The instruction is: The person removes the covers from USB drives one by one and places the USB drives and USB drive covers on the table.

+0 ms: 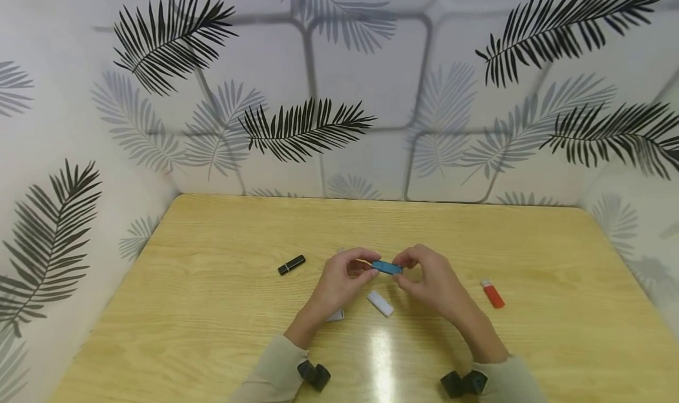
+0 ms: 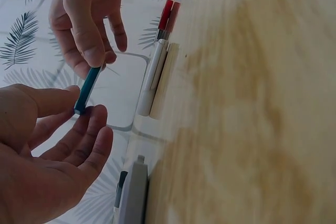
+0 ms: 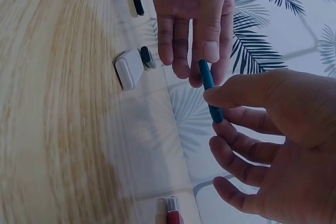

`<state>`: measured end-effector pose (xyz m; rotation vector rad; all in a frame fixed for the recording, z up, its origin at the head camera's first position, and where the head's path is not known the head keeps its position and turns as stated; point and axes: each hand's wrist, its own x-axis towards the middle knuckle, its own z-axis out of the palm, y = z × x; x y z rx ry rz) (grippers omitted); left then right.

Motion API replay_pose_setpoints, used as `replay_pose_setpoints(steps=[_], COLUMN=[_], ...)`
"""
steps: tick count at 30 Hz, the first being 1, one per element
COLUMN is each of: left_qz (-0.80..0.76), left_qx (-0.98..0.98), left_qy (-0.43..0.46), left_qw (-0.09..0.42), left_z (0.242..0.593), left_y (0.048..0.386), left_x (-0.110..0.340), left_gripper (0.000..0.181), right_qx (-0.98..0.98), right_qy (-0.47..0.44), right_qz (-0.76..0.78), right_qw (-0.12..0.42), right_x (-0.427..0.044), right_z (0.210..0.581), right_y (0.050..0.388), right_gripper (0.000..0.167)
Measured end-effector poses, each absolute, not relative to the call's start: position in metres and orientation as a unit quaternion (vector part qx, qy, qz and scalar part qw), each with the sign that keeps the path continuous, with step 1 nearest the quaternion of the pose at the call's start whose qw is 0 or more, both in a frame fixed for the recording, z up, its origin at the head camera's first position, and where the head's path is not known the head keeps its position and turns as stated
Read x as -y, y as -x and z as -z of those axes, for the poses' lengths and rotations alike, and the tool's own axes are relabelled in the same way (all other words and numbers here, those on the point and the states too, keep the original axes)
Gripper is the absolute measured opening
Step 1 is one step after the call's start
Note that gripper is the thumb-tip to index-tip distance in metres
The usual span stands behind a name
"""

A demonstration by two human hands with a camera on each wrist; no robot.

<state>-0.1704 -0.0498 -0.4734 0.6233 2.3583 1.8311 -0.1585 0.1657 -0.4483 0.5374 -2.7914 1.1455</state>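
A blue USB stick (image 1: 388, 267) is held up over the table between both hands, lying nearly level. My left hand (image 1: 343, 277) pinches its left end between thumb and fingers. At the other end, the thumb and fingers of my right hand (image 1: 431, 279) grip it too. In the right wrist view the blue stick (image 3: 209, 90) spans from one thumb to the other. Just below the hands lies a white USB stick (image 1: 380, 303). Beneath the left wrist a pale grey stick (image 1: 336, 316) is partly hidden.
On the wooden table (image 1: 223, 320), a black USB stick (image 1: 292, 265) lies left of the hands and a red USB stick (image 1: 493, 295) with a bare metal plug lies right. A leaf-patterned wall (image 1: 366, 161) stands behind the table. Each sleeve carries a black wrist device (image 1: 314, 375).
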Motion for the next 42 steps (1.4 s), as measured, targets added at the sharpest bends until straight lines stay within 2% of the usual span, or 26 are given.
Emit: replay_pose_setpoints(steps=[20,37,42], left_qz=[-0.589,-0.591,-0.593], left_qx=[-0.781,-0.773,-0.772], left_qy=[-0.207,-0.229,-0.225], left_qw=[0.032,0.030,0.045], left_z=[0.468,0.464,0.463], left_y=[0.171,0.176,0.177], left_x=[0.053,0.060,0.061], left_gripper=[0.016,0.016,0.017], right_qx=[0.881,0.875,0.872], right_qy=[-0.251,-0.269,-0.272], right_qz=[-0.394,-0.400,-0.405], right_qw=[0.075,0.054,0.052], right_x=[-0.168,-0.172,-0.172], right_z=[0.448,0.444,0.443], right_y=[0.159,0.161,0.160], right_gripper=[0.020,0.019,0.020])
